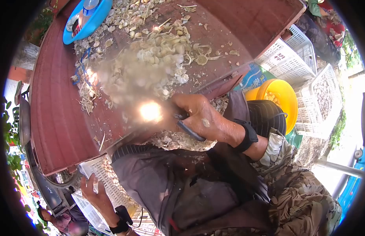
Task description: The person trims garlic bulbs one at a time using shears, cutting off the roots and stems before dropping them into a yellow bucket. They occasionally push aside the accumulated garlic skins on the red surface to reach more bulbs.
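Note:
My right hand (198, 118) is closed around a dark-handled tool (191, 130) near the front edge of the red table (56, 129). Glare and blur hide the tool's far end. Beyond it, a pile of garlic cloves and dry skins (163, 53) covers part of the tabletop. Low on the left, my left hand (96, 196) has its fingers apart beside a white crate (90, 210) of garlic; nothing can be made out in its grasp. Each wrist wears a black strap.
A blue basin (100, 19) holding a bottle sits at the table's far left. On the right stand a yellow bucket (291, 103) with peeled cloves and white crates (284, 59), one full of garlic. Dark cloth (151, 169) covers my lap. Other people (62, 222) are at the lower left and upper right.

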`<action>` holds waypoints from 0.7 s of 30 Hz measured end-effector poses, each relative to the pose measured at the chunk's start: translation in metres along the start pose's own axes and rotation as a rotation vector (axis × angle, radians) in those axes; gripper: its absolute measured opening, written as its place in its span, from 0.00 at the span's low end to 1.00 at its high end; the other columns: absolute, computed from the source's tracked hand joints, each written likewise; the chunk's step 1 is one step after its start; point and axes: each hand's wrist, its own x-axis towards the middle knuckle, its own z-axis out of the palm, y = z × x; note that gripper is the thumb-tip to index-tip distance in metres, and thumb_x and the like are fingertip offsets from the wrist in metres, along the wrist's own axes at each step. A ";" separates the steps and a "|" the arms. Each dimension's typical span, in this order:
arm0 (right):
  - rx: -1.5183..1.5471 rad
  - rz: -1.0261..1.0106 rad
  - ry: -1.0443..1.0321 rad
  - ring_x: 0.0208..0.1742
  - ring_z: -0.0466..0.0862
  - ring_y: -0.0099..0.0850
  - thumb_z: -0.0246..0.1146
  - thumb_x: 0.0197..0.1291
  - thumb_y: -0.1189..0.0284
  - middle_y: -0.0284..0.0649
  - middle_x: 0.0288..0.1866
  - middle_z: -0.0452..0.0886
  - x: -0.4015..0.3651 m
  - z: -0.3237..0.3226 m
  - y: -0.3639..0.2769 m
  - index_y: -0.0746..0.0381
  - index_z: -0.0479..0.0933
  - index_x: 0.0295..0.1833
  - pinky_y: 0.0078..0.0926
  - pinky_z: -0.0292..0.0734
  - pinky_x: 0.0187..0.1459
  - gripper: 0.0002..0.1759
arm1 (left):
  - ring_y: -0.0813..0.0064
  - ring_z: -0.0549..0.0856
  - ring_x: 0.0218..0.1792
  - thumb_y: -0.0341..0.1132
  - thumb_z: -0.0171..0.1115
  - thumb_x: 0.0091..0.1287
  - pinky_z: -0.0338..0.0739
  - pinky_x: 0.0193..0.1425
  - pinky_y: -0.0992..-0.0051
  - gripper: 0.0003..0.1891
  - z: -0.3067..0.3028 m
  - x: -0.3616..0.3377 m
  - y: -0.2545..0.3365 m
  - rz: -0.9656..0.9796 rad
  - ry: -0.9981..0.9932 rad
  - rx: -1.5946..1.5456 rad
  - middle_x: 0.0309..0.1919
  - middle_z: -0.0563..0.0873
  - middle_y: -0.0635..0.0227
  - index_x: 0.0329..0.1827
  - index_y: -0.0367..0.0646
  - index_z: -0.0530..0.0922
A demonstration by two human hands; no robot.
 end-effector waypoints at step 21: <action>-0.232 -0.050 0.058 0.31 0.80 0.49 0.66 0.54 0.69 0.55 0.27 0.75 0.005 -0.010 0.014 0.67 0.72 0.32 0.38 0.72 0.32 0.13 | 0.73 0.80 0.38 0.22 0.58 0.60 0.78 0.39 0.80 0.23 0.144 0.142 0.061 -0.654 -0.511 -1.570 0.51 0.79 0.51 0.61 0.31 0.69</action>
